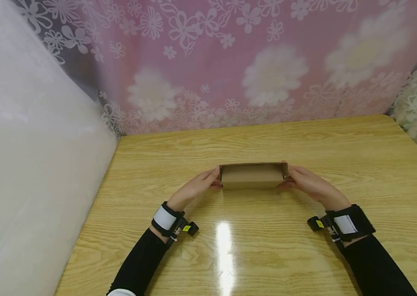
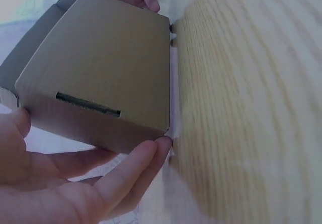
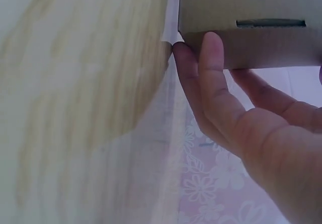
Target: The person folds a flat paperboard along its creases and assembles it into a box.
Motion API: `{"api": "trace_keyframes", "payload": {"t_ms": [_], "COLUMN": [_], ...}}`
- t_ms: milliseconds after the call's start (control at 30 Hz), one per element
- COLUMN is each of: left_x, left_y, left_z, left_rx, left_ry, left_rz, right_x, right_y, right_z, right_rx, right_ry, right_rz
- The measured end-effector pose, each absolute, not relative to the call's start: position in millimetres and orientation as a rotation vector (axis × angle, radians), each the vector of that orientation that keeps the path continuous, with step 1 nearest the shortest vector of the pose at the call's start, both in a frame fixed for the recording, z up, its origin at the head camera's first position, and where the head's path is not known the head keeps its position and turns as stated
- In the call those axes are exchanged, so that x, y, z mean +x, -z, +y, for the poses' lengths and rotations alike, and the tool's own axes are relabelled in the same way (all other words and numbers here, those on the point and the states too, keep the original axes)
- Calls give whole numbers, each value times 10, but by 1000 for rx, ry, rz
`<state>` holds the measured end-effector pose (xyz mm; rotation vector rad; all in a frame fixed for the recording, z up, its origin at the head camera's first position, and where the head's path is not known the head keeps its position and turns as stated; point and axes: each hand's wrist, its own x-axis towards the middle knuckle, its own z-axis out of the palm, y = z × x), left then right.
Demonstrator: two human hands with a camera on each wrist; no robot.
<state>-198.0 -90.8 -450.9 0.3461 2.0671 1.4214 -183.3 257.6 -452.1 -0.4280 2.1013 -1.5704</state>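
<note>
A small brown cardboard box is held between both hands over the middle of the wooden table, its open top showing a hollow inside. My left hand grips its left end, thumb high and fingers lower on the end wall. At the opposite end, my right hand holds it in much the same way. The left wrist view shows a narrow slot near an edge of the box. Another slot appears in the right wrist view. Whether the box touches the tabletop, I cannot tell.
The wood-grain table extends around the box, with a bright reflection in front. A pink flowered curtain hangs behind its far edge. White sheeting stands along the left side. Each wrist wears a black strap with a small camera.
</note>
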Motion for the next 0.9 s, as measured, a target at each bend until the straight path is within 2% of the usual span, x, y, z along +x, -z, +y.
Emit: {"api": "trace_keyframes", "payload": {"t_ms": [233, 900], "left_x": [-1962, -1989], "left_y": [4506, 4558], "left_z": [-869, -743], "left_rx": [244, 243], "left_ry": [-1409, -1495], "left_rz": [2084, 2068], "right_x": [-1813, -1815], "right_y": [4499, 4491], "right_z": [2510, 2463], "right_rx": [-387, -314], "right_ry": [1503, 1501], "right_rz": [2159, 2202]}}
